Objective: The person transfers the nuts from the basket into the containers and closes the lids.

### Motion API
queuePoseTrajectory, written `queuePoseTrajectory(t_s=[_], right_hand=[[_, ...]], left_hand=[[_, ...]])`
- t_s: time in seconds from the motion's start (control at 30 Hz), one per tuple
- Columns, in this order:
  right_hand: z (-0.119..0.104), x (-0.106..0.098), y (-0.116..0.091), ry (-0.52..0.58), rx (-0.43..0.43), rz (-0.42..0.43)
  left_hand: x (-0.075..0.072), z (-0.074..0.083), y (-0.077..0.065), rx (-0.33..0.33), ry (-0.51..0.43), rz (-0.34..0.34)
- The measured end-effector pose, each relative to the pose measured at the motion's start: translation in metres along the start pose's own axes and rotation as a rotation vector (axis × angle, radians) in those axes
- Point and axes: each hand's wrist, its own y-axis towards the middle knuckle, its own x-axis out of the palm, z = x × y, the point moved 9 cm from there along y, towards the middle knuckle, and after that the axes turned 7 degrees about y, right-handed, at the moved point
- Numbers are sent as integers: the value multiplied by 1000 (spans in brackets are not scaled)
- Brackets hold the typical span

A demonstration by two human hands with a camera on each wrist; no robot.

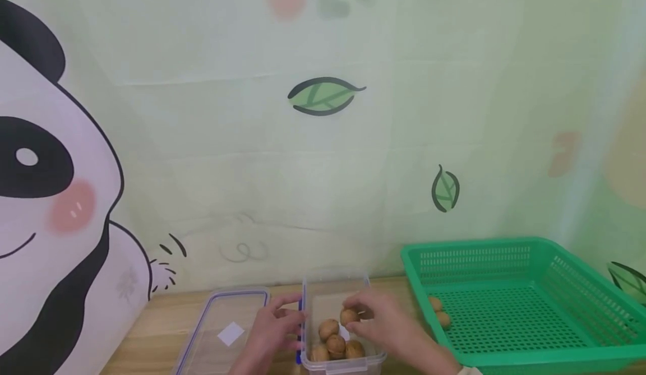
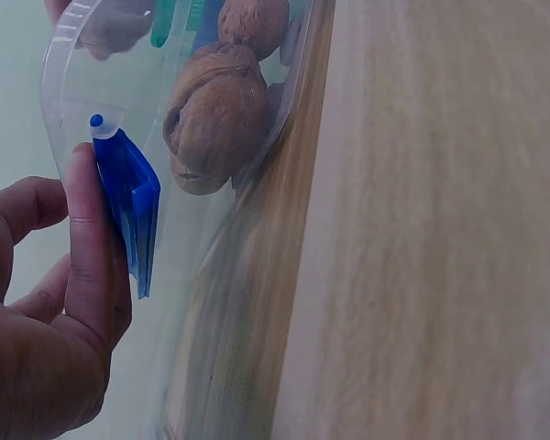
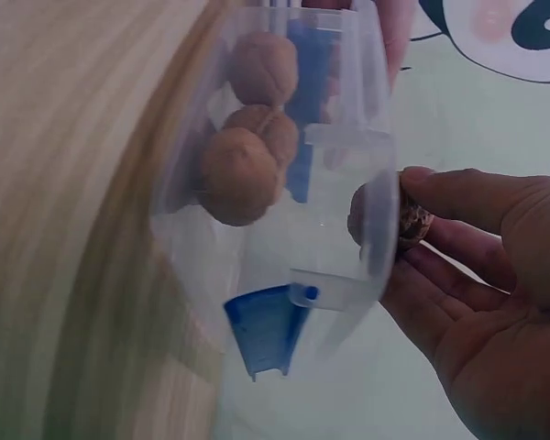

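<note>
A clear plastic container (image 1: 334, 286) with blue clips stands on the wooden table and holds several walnuts (image 1: 335, 344). My left hand (image 1: 275, 325) is at its left wall, the straight thumb (image 2: 87, 247) pressed against a blue clip (image 2: 128, 211). The other fingers lie loose beside it. My right hand (image 1: 388, 324) is over the container and pinches one walnut (image 1: 349, 316) between thumb and fingers. The right wrist view shows this walnut (image 3: 411, 220) just behind the container's wall (image 3: 348, 266). Walnuts (image 2: 215, 119) sit close to the left thumb inside the box.
The container's clear lid (image 1: 222, 330) with a white label lies flat to the left. A green plastic basket (image 1: 525, 359) stands at the right with two walnuts (image 1: 439, 312) in its near left corner. A wall with a panda picture rises right behind the table.
</note>
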Motion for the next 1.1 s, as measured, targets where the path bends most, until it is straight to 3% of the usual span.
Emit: queuePoseTrajectory(t_s=[0.53,1.1], right_hand=[[3,16,-2,-237,-158,19],[8,24,-1,-321,-119,-50]], left_hand=[[-1,1,-2,4,10,11],[0,1,-1,-6,6,14]])
